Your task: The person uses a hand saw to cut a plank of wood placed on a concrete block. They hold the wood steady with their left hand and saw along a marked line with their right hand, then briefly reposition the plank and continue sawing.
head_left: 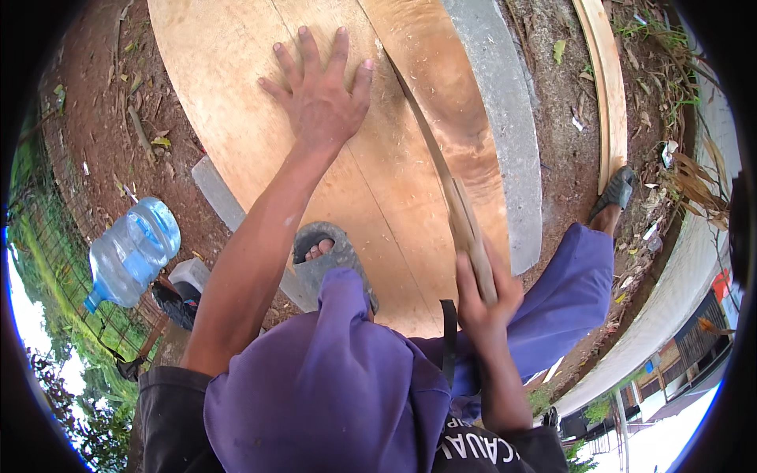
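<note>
My left hand [319,102] presses flat on a pale plywood sheet [236,102], its fingers spread and nothing held. My right hand [487,303] is wrapped round the wooden handle [470,236] of a handsaw at the sheet's near right part. The saw's narrow dark blade [426,130] lies in a long slit that runs away to the far edge. A darker, wavy-grained strip [453,87] of the sheet is to the right of this slit. A thin straight line crosses the wood left of the blade. The saw's teeth are hidden.
My foot in a grey sandal [335,252] rests on the sheet's near left part. Grey slabs [516,158] show under the sheet. A large clear water bottle [134,252] lies at the left. Long planks [607,87] lie on the dirt at the right, beside my other foot [615,197].
</note>
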Demonstrator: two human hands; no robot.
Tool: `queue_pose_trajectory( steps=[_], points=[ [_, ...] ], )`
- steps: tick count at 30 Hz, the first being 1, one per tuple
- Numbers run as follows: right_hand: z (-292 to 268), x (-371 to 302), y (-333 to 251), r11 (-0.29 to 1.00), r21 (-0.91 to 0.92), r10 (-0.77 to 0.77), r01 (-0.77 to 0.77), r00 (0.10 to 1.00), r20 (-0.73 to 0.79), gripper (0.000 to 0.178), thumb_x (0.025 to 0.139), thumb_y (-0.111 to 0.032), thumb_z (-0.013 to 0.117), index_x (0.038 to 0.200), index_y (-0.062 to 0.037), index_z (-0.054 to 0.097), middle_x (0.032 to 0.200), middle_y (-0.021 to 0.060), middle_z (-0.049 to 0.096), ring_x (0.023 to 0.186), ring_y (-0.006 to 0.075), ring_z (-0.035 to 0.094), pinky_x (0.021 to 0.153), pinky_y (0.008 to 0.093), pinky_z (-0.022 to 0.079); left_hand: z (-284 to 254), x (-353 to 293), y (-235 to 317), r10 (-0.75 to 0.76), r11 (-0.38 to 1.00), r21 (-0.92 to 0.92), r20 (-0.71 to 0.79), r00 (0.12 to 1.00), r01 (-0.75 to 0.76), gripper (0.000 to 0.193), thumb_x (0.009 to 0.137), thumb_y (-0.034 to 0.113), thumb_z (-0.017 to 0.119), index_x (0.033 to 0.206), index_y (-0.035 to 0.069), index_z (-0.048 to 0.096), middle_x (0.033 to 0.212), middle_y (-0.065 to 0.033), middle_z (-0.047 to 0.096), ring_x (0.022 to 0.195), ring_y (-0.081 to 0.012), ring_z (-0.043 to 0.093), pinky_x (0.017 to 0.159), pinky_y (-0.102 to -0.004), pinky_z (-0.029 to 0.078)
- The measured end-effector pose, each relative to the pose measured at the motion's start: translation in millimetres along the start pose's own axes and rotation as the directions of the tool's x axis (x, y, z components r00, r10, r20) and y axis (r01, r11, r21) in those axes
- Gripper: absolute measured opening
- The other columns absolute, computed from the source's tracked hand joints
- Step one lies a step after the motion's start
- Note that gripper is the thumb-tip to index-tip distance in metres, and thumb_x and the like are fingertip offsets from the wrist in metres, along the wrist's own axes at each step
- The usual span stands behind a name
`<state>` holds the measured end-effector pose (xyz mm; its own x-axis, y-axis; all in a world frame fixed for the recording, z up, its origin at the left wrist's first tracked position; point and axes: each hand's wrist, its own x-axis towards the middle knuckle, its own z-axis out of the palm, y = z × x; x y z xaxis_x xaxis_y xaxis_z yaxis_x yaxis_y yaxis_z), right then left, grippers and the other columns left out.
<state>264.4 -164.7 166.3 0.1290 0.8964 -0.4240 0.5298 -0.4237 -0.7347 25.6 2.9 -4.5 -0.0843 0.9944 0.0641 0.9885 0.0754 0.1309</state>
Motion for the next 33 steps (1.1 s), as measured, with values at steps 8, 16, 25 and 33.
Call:
queue_pose_trajectory(
  steps=[8, 16, 25, 33],
  points=[
    [-35.2, -25.0, -6.9, 0.999, -0.043, -0.027, 0.031, 0.996, 0.08, 0.047, 0.092, -0.013, 0.076, 0.132, 0.0081, 0.065, 0.088, 0.0184, 0.076, 0.071, 0.0211, 0.075, 0.065, 0.0305, 0.056, 0.0, -5.9, -6.7, -0.027, 0.999, 0.022, 0.023, 0.999, 0.027, 0.064, 0.104, 0.058, 0.047, 0.158, 0.025, 0.045, 0.167, -0.0251, 0.026, 0.154, -0.0563, 0.011, 0.115, -0.0803, 0.006],
    [-1.0, -2.3, -3.3, 0.997, 0.061, 0.051, -0.049, 0.998, -0.03, 0.039, 0.093, -0.006, 0.074, 0.13, 0.0068, 0.066, 0.08, 0.0115, 0.072, 0.066, 0.0116, 0.067, 0.062, 0.0281, 0.053, -0.1, -1.5, 1.5, -0.016, 1.0, 0.005, 0.031, 0.999, 0.016, 0.063, 0.104, 0.059, 0.046, 0.157, 0.025, 0.046, 0.167, -0.025, 0.025, 0.154, -0.0559, 0.011, 0.116, -0.0792, 0.006],
    [-56.9, -58.7, -1.3, 0.979, -0.113, -0.161, 0.167, 0.985, 0.059, 0.049, 0.09, -0.012, 0.078, 0.132, 0.0086, 0.064, 0.091, 0.0204, 0.077, 0.071, 0.0199, 0.076, 0.064, 0.0311, 0.057, 3.4, -4.4, -8.2, -0.024, 0.999, 0.026, 0.016, 1.0, 0.024, 0.065, 0.103, 0.061, 0.045, 0.158, 0.025, 0.045, 0.168, -0.0238, 0.025, 0.155, -0.0552, 0.01, 0.116, -0.0794, 0.005],
    [24.8, 41.5, -2.6, 0.99, 0.14, -0.024, 0.022, 1.0, 0.014, 0.043, 0.094, -0.006, 0.074, 0.132, 0.0081, 0.064, 0.083, 0.0117, 0.072, 0.071, 0.0129, 0.067, 0.065, 0.0287, 0.053, 1.3, -1.8, 0.1, -0.009, 1.0, -0.002, 0.043, 0.999, 0.009, 0.066, 0.103, 0.061, 0.045, 0.158, 0.025, 0.044, 0.168, -0.0247, 0.025, 0.154, -0.0558, 0.01, 0.115, -0.0798, 0.005]
  ],
)
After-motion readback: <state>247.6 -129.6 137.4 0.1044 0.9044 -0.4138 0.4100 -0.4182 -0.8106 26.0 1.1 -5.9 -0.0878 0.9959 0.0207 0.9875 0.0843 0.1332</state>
